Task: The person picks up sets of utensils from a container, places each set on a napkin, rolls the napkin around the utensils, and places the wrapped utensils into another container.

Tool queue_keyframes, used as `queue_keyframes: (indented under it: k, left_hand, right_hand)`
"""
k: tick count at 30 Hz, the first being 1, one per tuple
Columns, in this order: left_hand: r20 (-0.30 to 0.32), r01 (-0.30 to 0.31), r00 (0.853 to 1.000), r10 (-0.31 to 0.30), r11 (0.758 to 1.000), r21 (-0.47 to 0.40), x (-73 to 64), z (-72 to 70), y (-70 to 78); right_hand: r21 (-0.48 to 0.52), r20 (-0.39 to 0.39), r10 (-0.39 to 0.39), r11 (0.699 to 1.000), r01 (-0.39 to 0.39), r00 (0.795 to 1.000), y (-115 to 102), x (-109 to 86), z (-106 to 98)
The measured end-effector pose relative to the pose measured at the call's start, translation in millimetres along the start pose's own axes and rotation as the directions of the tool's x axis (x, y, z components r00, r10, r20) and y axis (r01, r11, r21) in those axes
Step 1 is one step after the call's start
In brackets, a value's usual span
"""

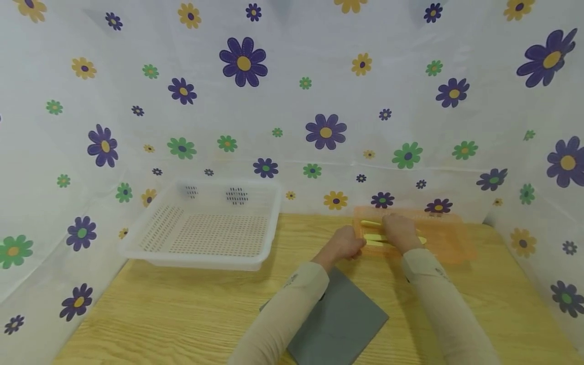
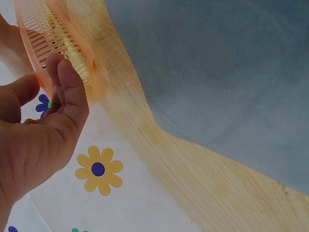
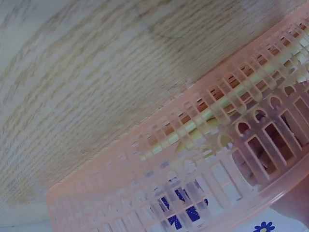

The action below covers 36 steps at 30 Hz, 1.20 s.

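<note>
An orange slotted plastic basket (image 1: 447,243) stands at the back right of the table. My left hand (image 1: 344,243) grips its left end; the left wrist view shows thumb and curled fingers (image 2: 72,87) about the rim. Several slim yellow utensils (image 1: 375,237) lie lengthwise in the basket, their kind unclear. My right hand (image 1: 399,230) reaches down into the basket over them, and yellow ends show on both sides of it. Through the slotted wall, the right wrist view shows its fingers beside the utensils (image 3: 222,104); I cannot tell whether they hold one.
A white perforated basket (image 1: 269,228) stands at the back left. A flat grey square (image 1: 342,319) lies on the wooden table (image 1: 191,309) beneath my left forearm. White flower-print sheeting (image 1: 283,106) hangs behind the table and at both sides.
</note>
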<state>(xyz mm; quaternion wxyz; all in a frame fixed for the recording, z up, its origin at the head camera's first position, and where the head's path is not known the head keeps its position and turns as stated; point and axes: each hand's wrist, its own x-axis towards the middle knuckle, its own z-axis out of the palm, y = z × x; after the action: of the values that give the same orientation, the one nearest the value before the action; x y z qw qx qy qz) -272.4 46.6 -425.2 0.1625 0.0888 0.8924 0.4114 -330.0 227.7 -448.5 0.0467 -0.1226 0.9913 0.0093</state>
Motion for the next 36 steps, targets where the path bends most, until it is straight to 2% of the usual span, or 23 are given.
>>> queue_keyframes:
  k: [6,22,36]
  left_hand:
    - [-0.005,-0.004,1.000,0.004,1.000,0.014,0.2,0.5,0.5]
    - [-0.011,-0.008,1.000,0.008,0.999,0.044,1.9,0.6,0.6]
    - [0.022,-0.007,1.000,0.006,0.999,0.052,1.8,-2.2,1.6]
  right_hand:
    - [-0.023,0.010,-0.009,1.000,0.009,1.000,5,0.4,1]
    - [-0.146,-0.070,-0.024,0.989,0.014,0.997,5,-7.0,-6]
    - [-0.089,-0.104,-0.038,0.996,0.028,0.994,8,-16.8,-10]
